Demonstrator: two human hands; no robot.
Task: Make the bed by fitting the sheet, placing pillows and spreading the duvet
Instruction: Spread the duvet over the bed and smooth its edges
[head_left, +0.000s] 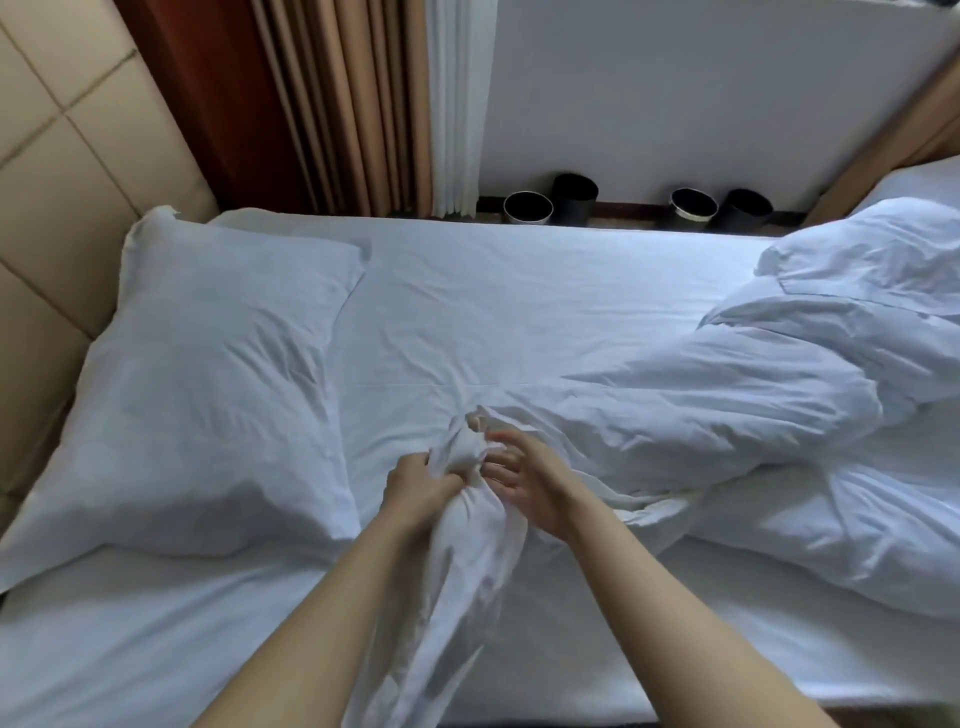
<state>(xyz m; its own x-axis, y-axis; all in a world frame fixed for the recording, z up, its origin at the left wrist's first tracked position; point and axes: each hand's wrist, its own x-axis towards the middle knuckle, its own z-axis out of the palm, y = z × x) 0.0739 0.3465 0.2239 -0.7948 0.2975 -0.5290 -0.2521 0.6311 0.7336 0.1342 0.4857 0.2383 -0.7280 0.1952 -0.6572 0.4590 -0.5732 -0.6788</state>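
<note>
A white fitted sheet (519, 301) covers the mattress. A white pillow (208, 374) lies at the left against the headboard. The white duvet (779, 415) sits crumpled over the right half of the bed, with one bunched corner drawn toward the near edge. My left hand (415, 488) grips that bunched duvet corner (467, 514) from the left. My right hand (524, 478) is at the corner's right side with fingers spread and loosely bent, touching the cloth.
A padded beige headboard (47, 218) runs along the left. Beyond the far bed edge stand several dark round bins (571, 200) on the floor by a white wall, with brown curtains (332, 104) and a white sheer curtain (457, 104).
</note>
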